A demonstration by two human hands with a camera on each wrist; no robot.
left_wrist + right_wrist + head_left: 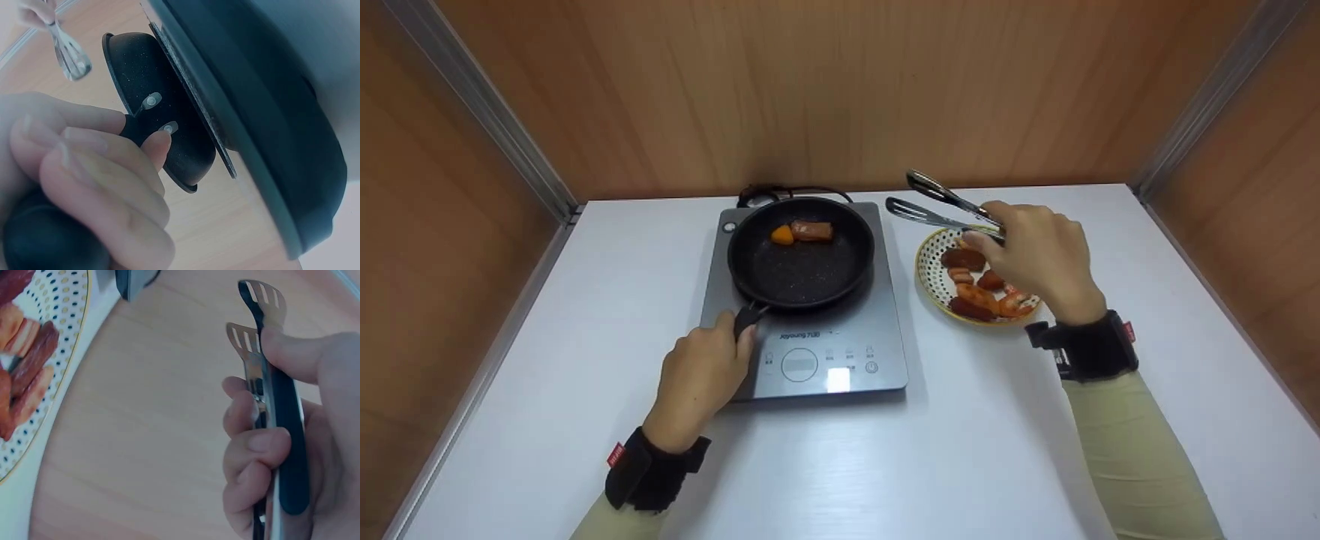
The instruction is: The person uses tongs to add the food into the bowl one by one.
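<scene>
You are working in what is appearing to be a lab or recording booth, with a small cooking station occupying it. Wood-grain panels (pixel 840 90) are walling your work in at the back and on both sides, and grey metal strips (pixel 491 105) are running along the corners, cubicle-fashion. A plain white tabletop (pixel 840 465) is spreading between them. Black straps (pixel 1099 346) are circling your wrists (pixel 675 424), where cameras are watching. The kitchen side is coming from an induction cooker (pixel 877 330), a frying pan (pixel 810 274), tongs (pixel 293 455), and a plate (pixel 934 281) of food (pixel 964 259).
</scene>
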